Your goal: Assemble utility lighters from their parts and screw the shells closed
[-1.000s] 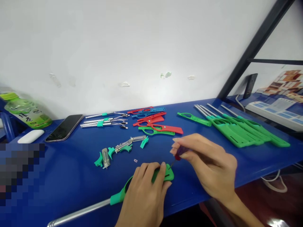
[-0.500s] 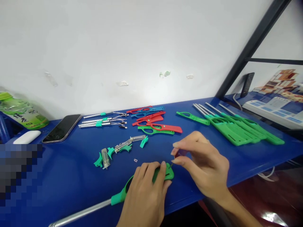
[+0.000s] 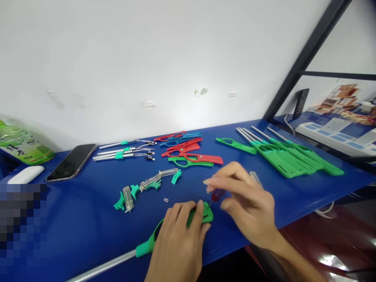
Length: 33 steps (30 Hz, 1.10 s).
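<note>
My left hand (image 3: 179, 239) is closed over the handle of a green gas lighter (image 3: 209, 215), pressing it against the table. The lighter's silver tube (image 3: 108, 266) points to the lower left. In my right hand (image 3: 249, 211) is a small screwdriver (image 3: 217, 194) with a dark red and clear handle. Its tip meets the lighter's handle near the butt end, while the clear rear end shows behind the fingers. Thumb and forefinger stand slightly apart around the screwdriver. Beyond the left hand lie clear fuel tanks (image 3: 128, 199) and teal triggers (image 3: 176, 177).
Silver tubes with wires (image 3: 117, 155) lie at the back left, beside red handle shells (image 3: 202, 158) and a loose green shell (image 3: 235, 145). Several assembled green lighters (image 3: 282, 164) are on the right. A phone (image 3: 72, 162), a white case (image 3: 26, 174) and a bottle (image 3: 26, 145) stand left.
The fingers of my right hand have loosened and shifted on the screwdriver, showing more of its handle. My left hand stays on the lighter. The whole view has shifted slightly.
</note>
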Each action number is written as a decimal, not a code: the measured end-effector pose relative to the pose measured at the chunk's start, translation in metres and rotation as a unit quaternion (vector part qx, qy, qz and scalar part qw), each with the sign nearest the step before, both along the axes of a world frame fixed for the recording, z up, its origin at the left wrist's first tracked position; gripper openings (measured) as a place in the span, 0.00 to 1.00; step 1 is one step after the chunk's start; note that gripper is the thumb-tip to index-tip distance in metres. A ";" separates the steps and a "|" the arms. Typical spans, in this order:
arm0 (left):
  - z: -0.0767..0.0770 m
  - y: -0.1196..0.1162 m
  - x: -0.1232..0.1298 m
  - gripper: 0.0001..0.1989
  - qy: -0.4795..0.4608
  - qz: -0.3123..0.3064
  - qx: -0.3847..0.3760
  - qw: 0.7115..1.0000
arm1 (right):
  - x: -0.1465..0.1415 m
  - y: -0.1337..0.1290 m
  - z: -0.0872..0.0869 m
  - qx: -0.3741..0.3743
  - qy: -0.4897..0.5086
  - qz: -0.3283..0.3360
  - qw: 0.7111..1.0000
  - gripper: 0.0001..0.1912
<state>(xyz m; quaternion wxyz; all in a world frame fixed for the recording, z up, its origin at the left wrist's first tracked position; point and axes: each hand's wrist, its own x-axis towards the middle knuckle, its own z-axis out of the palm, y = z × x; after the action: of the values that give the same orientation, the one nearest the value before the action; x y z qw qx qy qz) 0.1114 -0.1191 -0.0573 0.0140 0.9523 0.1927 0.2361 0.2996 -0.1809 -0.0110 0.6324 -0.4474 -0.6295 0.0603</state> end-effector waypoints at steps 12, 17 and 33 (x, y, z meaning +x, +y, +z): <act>-0.006 0.004 -0.002 0.18 -0.015 -0.011 0.035 0.999 | 0.001 0.000 0.005 -0.019 0.000 0.001 1.000 0.16; -0.009 0.007 -0.001 0.18 -0.014 -0.015 0.043 0.999 | 0.002 -0.001 0.004 -0.014 0.001 0.007 1.000 0.23; -0.003 0.006 -0.001 0.18 -0.011 -0.012 0.052 0.998 | 0.007 -0.001 0.003 -0.006 0.002 -0.002 1.000 0.15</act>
<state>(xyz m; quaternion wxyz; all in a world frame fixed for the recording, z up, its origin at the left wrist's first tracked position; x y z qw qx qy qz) 0.1101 -0.1133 -0.0607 -0.0310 0.9514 0.1681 0.2563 0.3063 -0.1815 -0.0085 0.6312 -0.4527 -0.6265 0.0639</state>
